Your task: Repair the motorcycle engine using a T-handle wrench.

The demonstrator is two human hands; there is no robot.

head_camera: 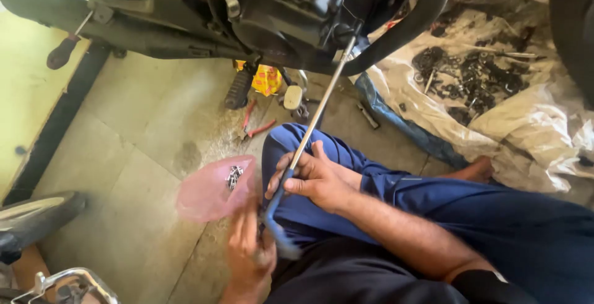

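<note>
Wrapped around the long metal rod (312, 121), my right hand (312, 180) steadies it toward the motorcycle engine (291, 19) while my left hand (247, 251) grips its blue handle (275, 214), so I judge turning steadily comes next.

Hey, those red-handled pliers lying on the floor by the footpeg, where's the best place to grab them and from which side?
Grip the red-handled pliers by the two splayed red handles, closing them together. Come from above on the open floor side nearest the blue trouser knee; the far end lies close under the motorcycle beside its footpeg, which probably crowds any reach from there.
</note>
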